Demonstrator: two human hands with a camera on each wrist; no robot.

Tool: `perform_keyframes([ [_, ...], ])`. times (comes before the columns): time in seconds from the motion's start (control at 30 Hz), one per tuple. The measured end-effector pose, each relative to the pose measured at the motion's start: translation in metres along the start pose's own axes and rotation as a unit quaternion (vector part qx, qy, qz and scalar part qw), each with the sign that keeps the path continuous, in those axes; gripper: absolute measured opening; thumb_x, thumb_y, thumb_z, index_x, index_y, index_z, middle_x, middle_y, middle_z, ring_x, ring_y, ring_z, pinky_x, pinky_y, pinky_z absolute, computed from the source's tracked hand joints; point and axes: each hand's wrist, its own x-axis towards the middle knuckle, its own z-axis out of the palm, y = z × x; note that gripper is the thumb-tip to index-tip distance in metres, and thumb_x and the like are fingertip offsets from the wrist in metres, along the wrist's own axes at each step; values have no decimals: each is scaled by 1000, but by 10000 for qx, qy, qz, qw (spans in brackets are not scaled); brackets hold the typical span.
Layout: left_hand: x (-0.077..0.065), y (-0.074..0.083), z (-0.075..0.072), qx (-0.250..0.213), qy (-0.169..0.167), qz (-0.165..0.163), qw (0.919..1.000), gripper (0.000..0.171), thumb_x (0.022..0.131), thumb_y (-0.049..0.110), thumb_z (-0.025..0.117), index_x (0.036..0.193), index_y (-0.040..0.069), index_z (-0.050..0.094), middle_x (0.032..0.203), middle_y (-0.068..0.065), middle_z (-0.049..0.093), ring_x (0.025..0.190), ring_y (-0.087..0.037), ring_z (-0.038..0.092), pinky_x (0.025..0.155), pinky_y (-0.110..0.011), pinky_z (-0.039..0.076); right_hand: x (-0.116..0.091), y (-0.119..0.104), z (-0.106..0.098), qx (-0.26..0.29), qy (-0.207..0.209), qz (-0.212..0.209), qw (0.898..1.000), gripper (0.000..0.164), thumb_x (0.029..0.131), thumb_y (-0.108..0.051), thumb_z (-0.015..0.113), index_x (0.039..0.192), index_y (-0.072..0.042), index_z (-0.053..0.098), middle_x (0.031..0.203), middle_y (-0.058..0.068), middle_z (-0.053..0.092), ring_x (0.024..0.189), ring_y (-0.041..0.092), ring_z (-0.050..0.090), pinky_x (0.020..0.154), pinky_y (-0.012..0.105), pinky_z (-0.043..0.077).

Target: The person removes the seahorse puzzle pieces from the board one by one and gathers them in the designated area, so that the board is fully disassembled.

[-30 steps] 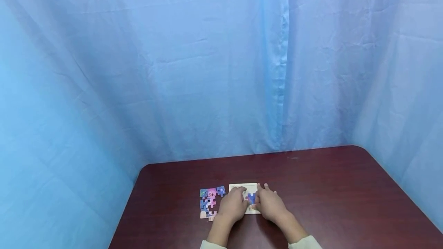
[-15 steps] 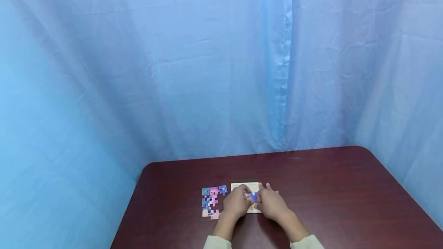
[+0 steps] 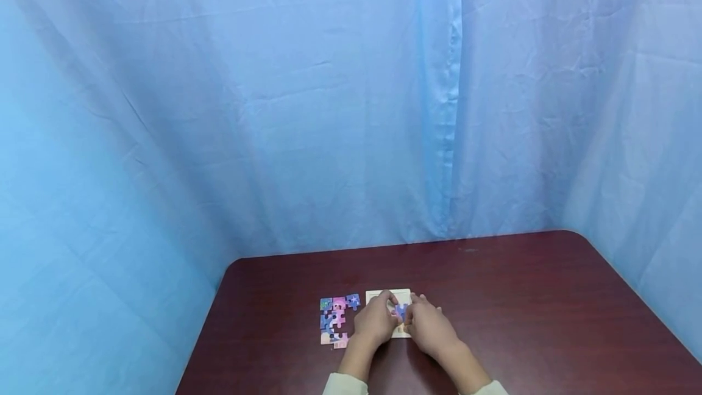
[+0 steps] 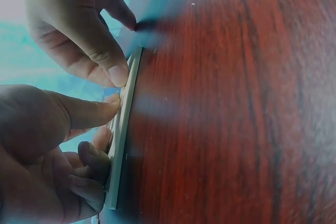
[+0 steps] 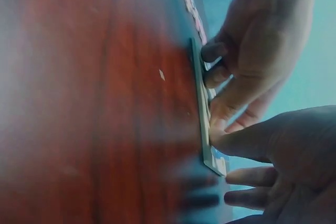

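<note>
A shallow light wooden puzzle tray (image 3: pixel 388 292) lies on the table, with a blue-purple puzzle piece (image 3: pixel 402 309) showing between the hands. My left hand (image 3: pixel 375 322) arches over the tray's left part, its thumb and forefinger pinching at the pieces there; in the left wrist view its other fingers (image 4: pixel 89 182) are curled. From the right, my right hand (image 3: pixel 431 323) grips a puzzle piece by thumb and forefinger near the tray's right edge. The two thumbs almost meet. In the right wrist view, further right-hand fingers (image 5: pixel 251 177) stretch past the tray's end. The pinched pieces are mostly hidden.
Left of the tray lies a partly joined group of puzzle pieces (image 3: pixel 326 322), blue, pink and white, with a starred piece (image 3: pixel 353 301) at its upper right. The dark red-brown table (image 3: pixel 510 297) extends right. Blue curtains (image 3: pixel 329 108) hang around it.
Both hands stay over the tray and shift only slightly, with small finger movements around the blue-purple piece. The whole view moved a little; the group of pieces at left looks the same.
</note>
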Motion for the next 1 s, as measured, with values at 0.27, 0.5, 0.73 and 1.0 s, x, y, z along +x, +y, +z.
perform_keyframes([
  [0.27,0,-2,4,28,121,10,9999,30,85,15,84,107,20,65,77,4,59,65,-11,56,61,-36,44,-10,-9,1,-547,325,-136,9979,20,85,-7,82,68,-14,73,131,24,73,124,46,69,87,56,60],
  [0.5,1,-9,7,-273,212,1,9994,32,83,18,87,101,18,61,70,9,57,61,-6,51,59,-32,39,-15,-15,1,-686,68,-102,9976,23,86,-11,81,68,-19,67,138,27,68,129,48,66,71,54,58],
  [0.73,-1,-8,7,-268,287,-35,9992,33,84,19,88,99,18,59,74,7,56,62,-7,50,59,-31,37,-16,-15,-3,-621,-101,-56,9980,24,90,-18,81,69,-21,70,143,27,65,131,50,64,80,62,58],
  [1.0,-4,0,9,-82,703,304,9970,33,79,8,87,99,16,62,85,-1,66,71,-13,63,59,-31,44,-16,-12,-1,-621,-121,-182,9978,26,88,-16,80,66,-23,68,142,27,65,131,51,63,79,63,58],
])
